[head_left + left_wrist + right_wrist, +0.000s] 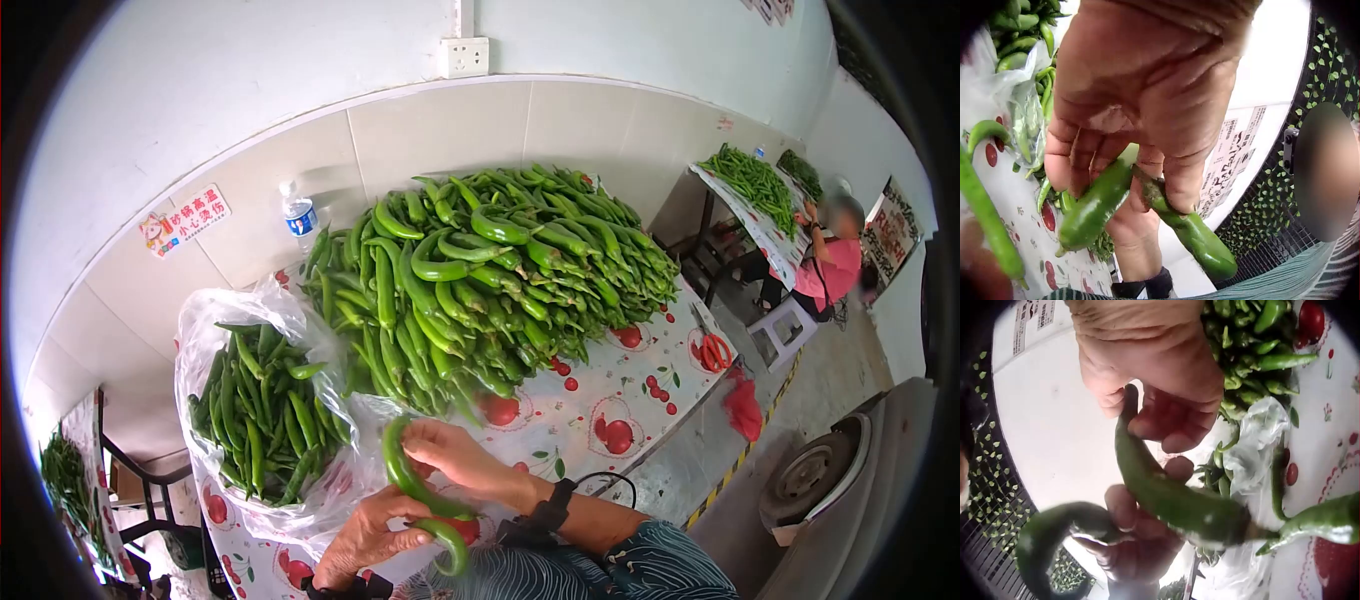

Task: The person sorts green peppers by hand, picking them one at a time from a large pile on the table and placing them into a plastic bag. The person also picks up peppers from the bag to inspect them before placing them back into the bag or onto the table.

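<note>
Over the table's near edge, my right hand (455, 458) pinches one end of a long, bent green chili pepper (402, 468). My left hand (368, 535) is just below it and grips a second, hook-shaped green pepper (448, 548) between thumb and fingers. In the right wrist view the curled pepper (1032, 547) sticks out beside the left hand (1141, 544), whose fingertips are right at the long pepper (1172, 503). The left wrist view has the left hand (1154, 81) large in front, partly hiding the right hand (1135, 228) behind it.
A big heap of green peppers (480, 290) covers the table's back. Left of it stands a clear plastic bag (190, 380) of peppers. A water bottle (298, 215) is by the wall; red-handled scissors (715, 352) lie at the right edge. A person (838, 255) sits farther right.
</note>
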The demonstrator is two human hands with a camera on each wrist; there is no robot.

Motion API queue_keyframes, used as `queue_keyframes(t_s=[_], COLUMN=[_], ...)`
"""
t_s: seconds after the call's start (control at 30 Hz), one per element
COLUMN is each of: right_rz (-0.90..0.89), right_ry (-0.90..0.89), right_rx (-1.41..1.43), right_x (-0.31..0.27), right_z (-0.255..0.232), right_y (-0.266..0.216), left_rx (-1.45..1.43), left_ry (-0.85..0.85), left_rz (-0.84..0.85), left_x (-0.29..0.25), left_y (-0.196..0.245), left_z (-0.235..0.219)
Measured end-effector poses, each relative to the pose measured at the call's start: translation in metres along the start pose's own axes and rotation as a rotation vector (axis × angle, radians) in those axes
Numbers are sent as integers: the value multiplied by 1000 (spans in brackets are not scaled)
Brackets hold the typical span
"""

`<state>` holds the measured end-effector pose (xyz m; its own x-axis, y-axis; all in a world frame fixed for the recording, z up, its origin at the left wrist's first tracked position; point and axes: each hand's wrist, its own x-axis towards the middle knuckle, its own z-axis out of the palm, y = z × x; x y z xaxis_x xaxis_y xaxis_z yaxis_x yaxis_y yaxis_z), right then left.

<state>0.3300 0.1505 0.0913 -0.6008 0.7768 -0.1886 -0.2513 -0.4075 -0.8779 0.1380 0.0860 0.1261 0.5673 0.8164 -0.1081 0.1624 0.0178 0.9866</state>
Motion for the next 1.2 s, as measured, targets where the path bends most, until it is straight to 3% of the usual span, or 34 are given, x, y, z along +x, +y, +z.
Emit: queue_keyframes(t_s=[0.07,0.17,0.2,0.27,0.4,0.5,0.57,0.63,0.67,0.77,0.87,0.9,0.97,1.07,1.2], right_rz=[-47,-29,-133,-140,-106,-69,-370,-426,-531,-709,-683,-766,-605,-646,-538], right_ry=[33,-141,-146,-110,39,57,221,308,377,539,566,559,592,641,715], right_rx=[26,-94,-210,-266,-436,-462,-588,-594,-751,-1045,-1128,-1185,-1321,-1460,-1500], right_x=[2,-11,-17,-21,-29,-36,-37,-34,-30,-8,19,35,58,108,164], right_z=[4,1,2,2,8,-3,-12,-24,-30,-43,-54,-61,-61,-79,-106], right_y=[13,27,31,31,3,-43,-68,-100,-116,-158,-193,-200,-219,-230,-228], left_rx=[-119,-288,-287,-299,-300,-205,-108,-43,1,61,15,20,44,62,-26], left_ry=[121,291,307,342,365,405,382,421,429,454,480,486,491,494,515], left_rz=[30,125,169,148,133,216,228,173,132,37,11,8,5,5,-21], left_x=[-5,-9,-9,-8,-6,-3,-8,-13,-17,-27,-30,-30,-32,-33,-38], left_y=[-15,-13,-14,-17,-9,-6,-17,-21,-25,-36,-38,-38,-39,-42,-46], left_z=[-2,-9,-11,-10,-7,-8,-15,-16,-17,-18,-17,-17,-17,-18,-19])
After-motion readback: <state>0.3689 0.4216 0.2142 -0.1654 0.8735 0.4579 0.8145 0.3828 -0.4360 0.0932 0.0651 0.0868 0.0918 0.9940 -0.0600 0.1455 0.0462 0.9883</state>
